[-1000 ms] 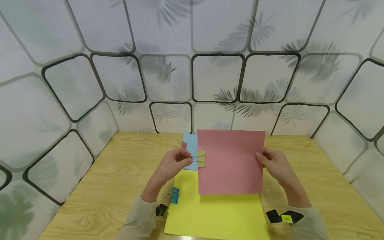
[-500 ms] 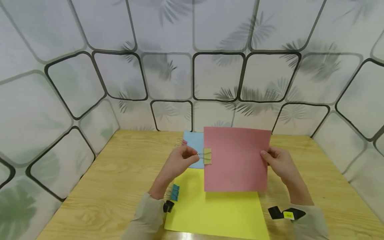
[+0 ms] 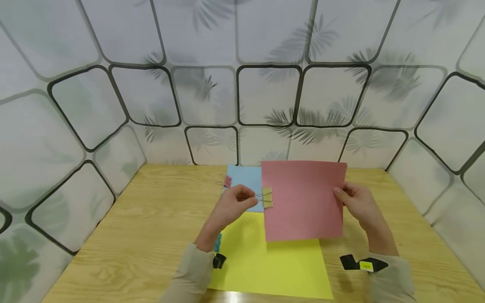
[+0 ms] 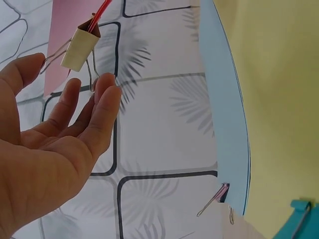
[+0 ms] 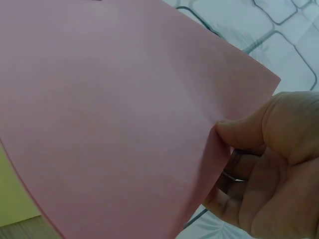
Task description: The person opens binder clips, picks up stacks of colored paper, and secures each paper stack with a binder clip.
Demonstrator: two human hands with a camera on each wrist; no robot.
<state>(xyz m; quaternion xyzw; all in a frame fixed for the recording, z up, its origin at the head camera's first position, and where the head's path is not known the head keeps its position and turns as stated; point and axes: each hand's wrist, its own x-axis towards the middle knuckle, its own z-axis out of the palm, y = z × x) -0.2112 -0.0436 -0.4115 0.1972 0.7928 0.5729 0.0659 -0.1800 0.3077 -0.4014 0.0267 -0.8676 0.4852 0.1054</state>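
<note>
Pink paper (image 3: pixel 305 202) is raised above the yellow paper (image 3: pixel 273 269), a pale yellow binder clip (image 3: pixel 267 198) biting its left edge. My left hand (image 3: pixel 234 206) pinches the clip's wire handles; the left wrist view shows the thumb at one handle and fingers at the other, with the clip (image 4: pixel 81 49) around the paper's edge. On the right side, my right hand (image 3: pixel 356 204) grips the paper between thumb and fingers. In the right wrist view the pink sheet (image 5: pixel 114 114) bends under the thumb.
Behind lies blue paper (image 3: pixel 242 179) with a pink binder clip (image 3: pixel 227 181) on its left edge. A teal binder clip (image 3: pixel 217 243) holds the yellow paper's left edge, partly hidden by my left forearm. Patterned walls (image 3: pixel 212 97) enclose the wooden table (image 3: pixel 163 227).
Both hands have carried the pink paper and its clip a little to the right over the yellow paper. More of the blue paper shows; the left forearm now covers part of the teal clip.
</note>
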